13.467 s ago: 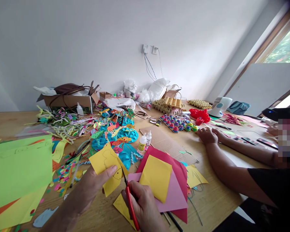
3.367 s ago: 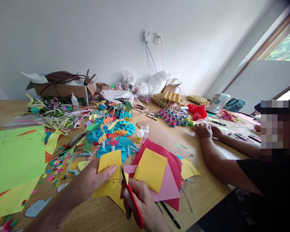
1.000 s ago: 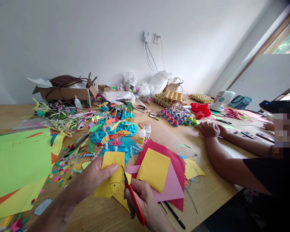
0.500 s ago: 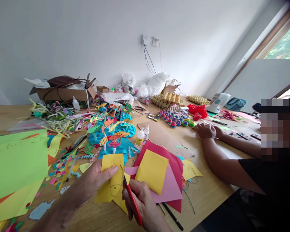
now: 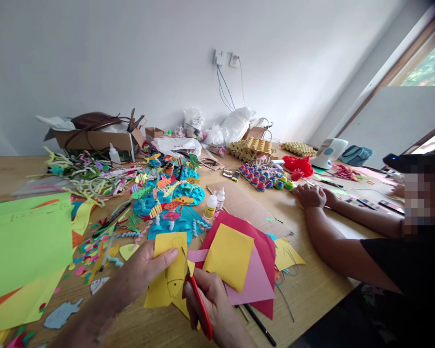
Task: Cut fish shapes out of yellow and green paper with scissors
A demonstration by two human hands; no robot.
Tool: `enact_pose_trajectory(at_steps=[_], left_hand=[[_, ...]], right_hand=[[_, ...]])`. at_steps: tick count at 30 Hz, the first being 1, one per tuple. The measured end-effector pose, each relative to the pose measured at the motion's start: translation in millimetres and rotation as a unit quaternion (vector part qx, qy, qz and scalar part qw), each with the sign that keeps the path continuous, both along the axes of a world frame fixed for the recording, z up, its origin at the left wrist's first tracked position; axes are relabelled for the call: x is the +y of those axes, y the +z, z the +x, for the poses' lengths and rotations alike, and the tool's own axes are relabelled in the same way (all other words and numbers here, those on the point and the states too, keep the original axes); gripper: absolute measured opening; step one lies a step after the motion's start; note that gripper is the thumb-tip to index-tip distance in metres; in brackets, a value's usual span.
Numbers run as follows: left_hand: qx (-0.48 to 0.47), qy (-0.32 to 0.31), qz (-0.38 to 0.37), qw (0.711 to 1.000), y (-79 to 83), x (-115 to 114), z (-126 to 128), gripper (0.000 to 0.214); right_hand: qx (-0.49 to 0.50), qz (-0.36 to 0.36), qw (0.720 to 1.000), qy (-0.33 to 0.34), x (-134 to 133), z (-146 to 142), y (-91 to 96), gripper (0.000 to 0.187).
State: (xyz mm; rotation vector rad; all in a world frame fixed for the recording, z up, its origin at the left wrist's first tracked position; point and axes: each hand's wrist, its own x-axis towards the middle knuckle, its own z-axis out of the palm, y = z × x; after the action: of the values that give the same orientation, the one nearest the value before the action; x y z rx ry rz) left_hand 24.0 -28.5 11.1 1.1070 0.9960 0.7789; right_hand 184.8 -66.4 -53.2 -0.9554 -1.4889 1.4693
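My left hand (image 5: pixel 148 266) is closed on a piece of yellow paper (image 5: pixel 161 292), thumb on top. A fish outline is drawn on the paper in dark line, its head pointing down. In my right hand (image 5: pixel 215 299) are red-handled scissors (image 5: pixel 202 307), their blades at the paper's right edge beside the outline. A folded strip of the yellow paper stands off by the blades. To the right lie a yellow sheet (image 5: pixel 229 256), a pink sheet (image 5: pixel 255 282) and a red sheet (image 5: pixel 270 246), stacked.
Blue painted egg-carton pieces with paper fish (image 5: pixel 174 200) stand ahead. Two glue bottles (image 5: pixel 210 205) are beside them. Green paper sheets (image 5: pixel 25 256) cover the left. Across on the right, a co-worker's hands (image 5: pixel 311 195) rest near painted egg cartons (image 5: pixel 261 176). A black pencil (image 5: pixel 260 325) lies near the front edge.
The scissors and both hands stay nearly in place at the yellow paper. The view shifts slightly, and the co-worker's head appears a little farther right.
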Motion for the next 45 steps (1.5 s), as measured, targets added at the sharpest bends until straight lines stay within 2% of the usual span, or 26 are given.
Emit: enact_pose_trajectory(at_steps=[5,10,16,18,23,29,33,41,45], left_hand=[[-0.016,0.029,-0.039,0.999,5.6,-7,6,0.036],[-0.017,0.047,-0.042,0.998,10.0,-9,9,0.036],[-0.028,-0.021,-0.014,0.999,4.8,-3,-2,0.025],[-0.031,-0.025,-0.007,0.999,2.6,-1,-4,0.024],[-0.049,-0.004,-0.033,0.998,1.9,-1,0,0.021],[-0.033,0.047,-0.044,0.997,5.1,-4,7,0.029],[-0.023,0.047,-0.036,0.998,5.5,-6,8,0.03],[-0.011,0.092,-0.039,0.995,3.6,-10,12,0.025],[-0.017,0.101,-0.054,0.993,1.2,-11,13,0.028]], right_hand=[[-0.006,-0.004,1.0,-0.001,-1,0,1.8,0.045],[-0.014,-0.007,1.0,-0.012,-3,1,1.3,0.046],[-0.013,-0.018,1.0,-0.008,-4,2,0.0,0.041],[-0.003,-0.021,1.0,-0.004,-3,1,-0.4,0.041],[0.025,-0.023,0.999,-0.007,-4,-4,5.2,0.039],[0.036,-0.03,0.999,-0.01,-3,-7,13.0,0.042],[0.036,-0.032,0.999,-0.007,-4,-8,10.7,0.044],[0.057,-0.028,0.998,-0.022,-4,-12,-2.0,0.043],[0.074,-0.022,0.997,-0.024,-4,-12,-0.7,0.045]])
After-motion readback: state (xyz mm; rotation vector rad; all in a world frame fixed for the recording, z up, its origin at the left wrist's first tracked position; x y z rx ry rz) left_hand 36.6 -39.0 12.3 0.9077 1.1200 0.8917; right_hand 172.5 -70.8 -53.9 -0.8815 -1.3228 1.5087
